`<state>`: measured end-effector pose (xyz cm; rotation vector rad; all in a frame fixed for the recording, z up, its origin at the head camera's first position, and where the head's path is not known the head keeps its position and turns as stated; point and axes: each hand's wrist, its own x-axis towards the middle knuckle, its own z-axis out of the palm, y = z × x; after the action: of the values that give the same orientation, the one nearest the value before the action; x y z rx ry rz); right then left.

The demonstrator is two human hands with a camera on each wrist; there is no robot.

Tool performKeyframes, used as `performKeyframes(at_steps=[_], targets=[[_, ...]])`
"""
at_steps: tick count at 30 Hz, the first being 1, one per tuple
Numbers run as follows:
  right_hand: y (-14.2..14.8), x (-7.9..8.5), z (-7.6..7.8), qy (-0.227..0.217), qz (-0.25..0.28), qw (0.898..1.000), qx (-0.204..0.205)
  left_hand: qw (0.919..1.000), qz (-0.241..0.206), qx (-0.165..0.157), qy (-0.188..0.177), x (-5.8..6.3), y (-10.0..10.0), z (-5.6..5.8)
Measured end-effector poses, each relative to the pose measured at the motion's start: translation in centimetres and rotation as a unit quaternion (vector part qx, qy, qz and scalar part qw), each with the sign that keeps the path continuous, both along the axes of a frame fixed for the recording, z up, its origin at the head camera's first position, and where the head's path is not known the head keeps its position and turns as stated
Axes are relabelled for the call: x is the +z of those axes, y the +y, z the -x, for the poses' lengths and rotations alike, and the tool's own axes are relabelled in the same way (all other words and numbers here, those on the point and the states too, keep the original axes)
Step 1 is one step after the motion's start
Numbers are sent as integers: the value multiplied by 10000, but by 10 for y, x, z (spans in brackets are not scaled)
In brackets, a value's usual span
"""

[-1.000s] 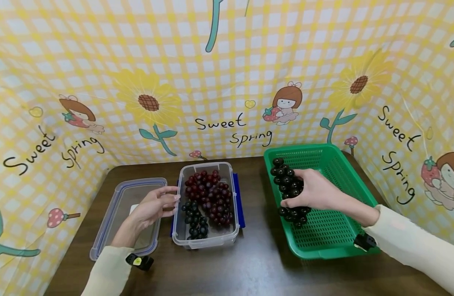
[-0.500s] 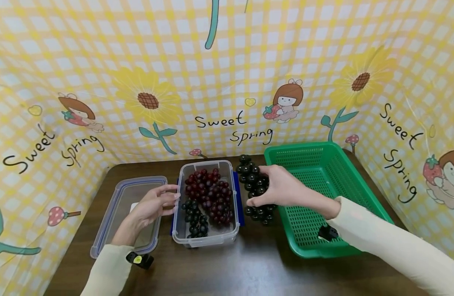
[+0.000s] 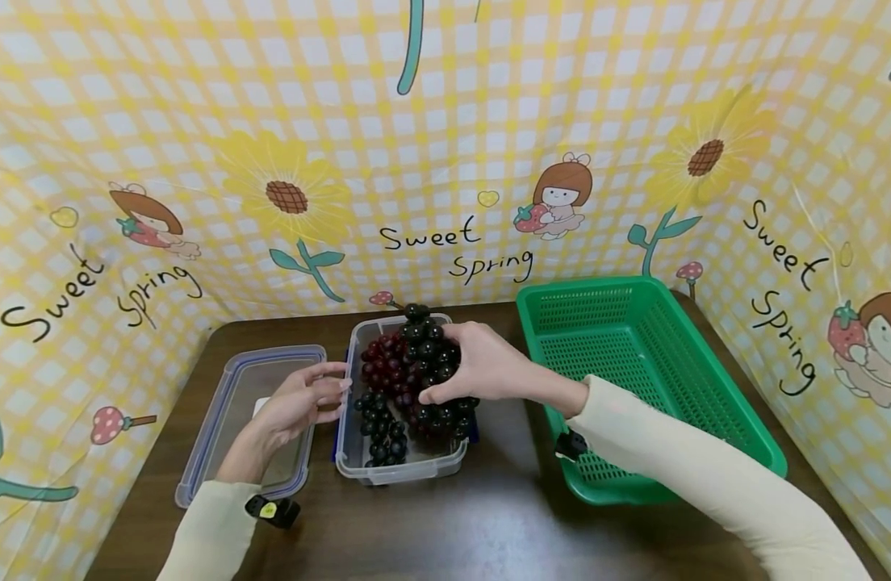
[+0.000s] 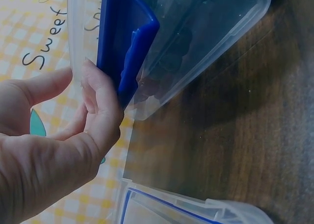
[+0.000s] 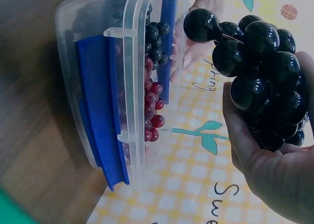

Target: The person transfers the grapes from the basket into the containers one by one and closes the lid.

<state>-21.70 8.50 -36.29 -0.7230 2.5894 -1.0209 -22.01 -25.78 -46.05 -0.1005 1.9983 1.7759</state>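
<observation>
Your right hand [image 3: 482, 369] grips a bunch of black grapes [image 3: 425, 355], fingers curled round it, above the clear tub [image 3: 405, 468]. Beneath your grip lie red grapes [image 3: 387, 367] and a smaller dark bunch [image 3: 380, 428]. Your left hand [image 3: 300, 403] rests relaxed, fingertips [image 4: 95, 82] touching the tub's blue latch [image 4: 130, 57], holding nothing. Under that wrist lies the lid [image 3: 227, 420]. A green basket [image 3: 678, 403] sits behind your right forearm.

I see a dark brown wooden table [image 3: 489, 516] filling the lower view. From nine o'clock round to three o'clock, a yellow checked backdrop [image 3: 445, 121] encloses it, printed with sunflowers, cartoon girls and "Sweet Spring". Lighting looks even.
</observation>
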Motion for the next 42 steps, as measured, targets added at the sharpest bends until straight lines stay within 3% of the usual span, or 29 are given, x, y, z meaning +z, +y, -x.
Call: performKeyframes(at_steps=[10, 20, 25, 35, 42], targets=[[-35, -29, 10, -40, 32, 10000, 75, 10000, 14, 22, -66, -1, -1, 2], [-64, -52, -2, -37, -731, 9968, 316, 10000, 3, -4, -49, -3, -1, 4], [-69, -56, -5, -74, -887, 9954, 352, 10000, -38, 4, -38, -3, -1, 3], [-66, -58, -7, 591, -1326, 9868, 722, 10000, -19, 17, -26, -2, -2, 2], [-67, -63, -12, 1282, -1903, 9694, 868, 10000, -19, 6, -38, -4, -1, 0]])
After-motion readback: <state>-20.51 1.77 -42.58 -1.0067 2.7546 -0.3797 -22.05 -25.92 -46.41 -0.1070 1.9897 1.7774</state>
